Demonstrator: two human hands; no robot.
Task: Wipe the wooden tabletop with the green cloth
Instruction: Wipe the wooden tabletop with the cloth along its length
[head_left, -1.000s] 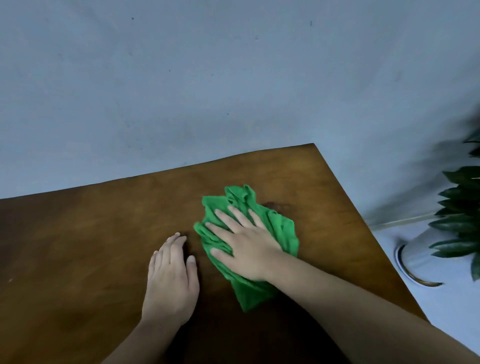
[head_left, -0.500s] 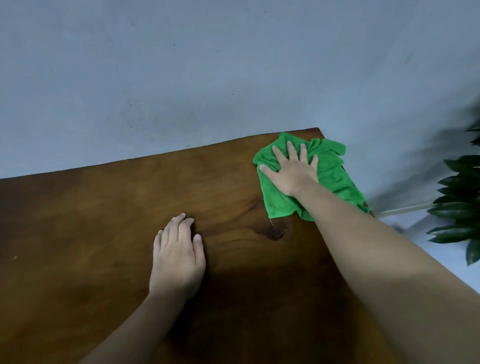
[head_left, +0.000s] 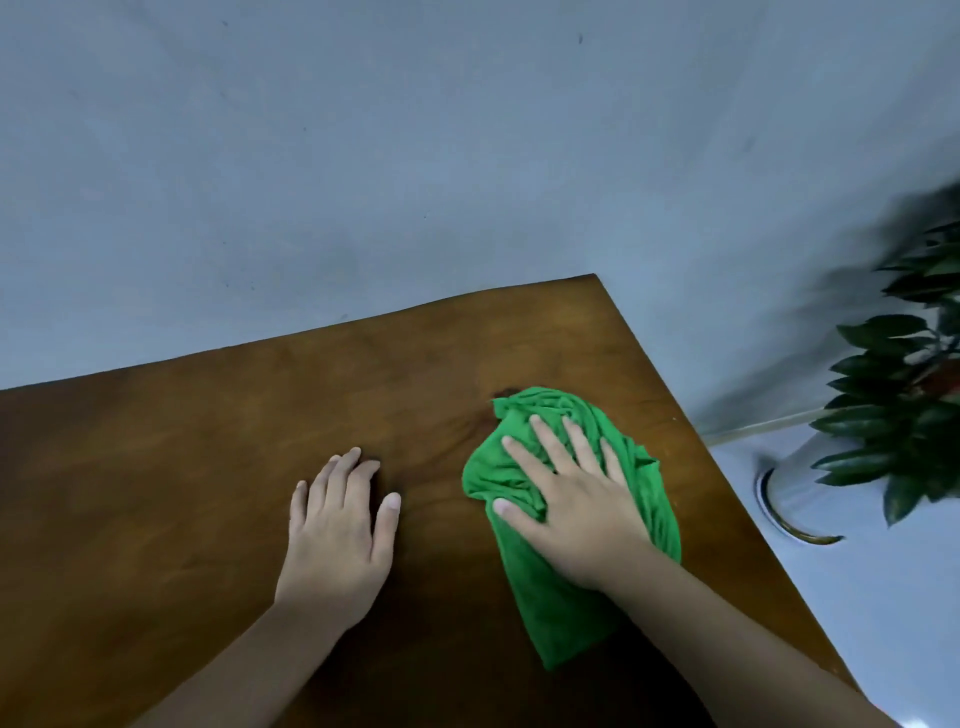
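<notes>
The green cloth (head_left: 550, 618) lies crumpled on the right part of the brown wooden tabletop (head_left: 182, 467). My right hand (head_left: 571, 499) presses flat on top of the cloth with fingers spread, covering its middle. My left hand (head_left: 337, 525) rests palm down on the bare wood just left of the cloth, holding nothing. A dark knot in the wood shows at the cloth's far edge.
A grey wall rises behind the table's far edge. The table's right edge runs diagonally near the cloth. Beyond it, on the pale floor, stands a potted plant (head_left: 904, 395) in a light pot (head_left: 795, 483).
My right hand has drawn the cloth back from the far right corner toward me, along the right side. My left hand has stayed in place.
</notes>
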